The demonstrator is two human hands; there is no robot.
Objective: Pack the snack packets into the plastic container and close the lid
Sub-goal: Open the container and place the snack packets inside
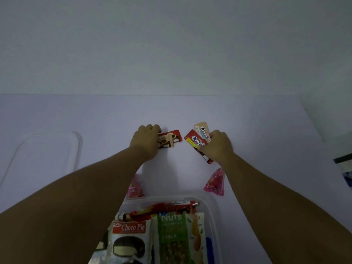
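Fingers (pixel 204 147) of right hand (pixel 217 145) clasping two cookie packets (pixel 198 138); left hand (pixel 146 141) gripping red packets (pixel 169 139); container (pixel 211 221) at 6 o'clock, lid (pixel 74 149) at 9.

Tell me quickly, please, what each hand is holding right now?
Left hand: closed on red and beige packets.
Right hand: closed on two Cream-O packets.

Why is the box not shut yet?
The plastic container is open. Its clear lid lies flat on the table, off to the left, and snack packets show inside with nothing over them.
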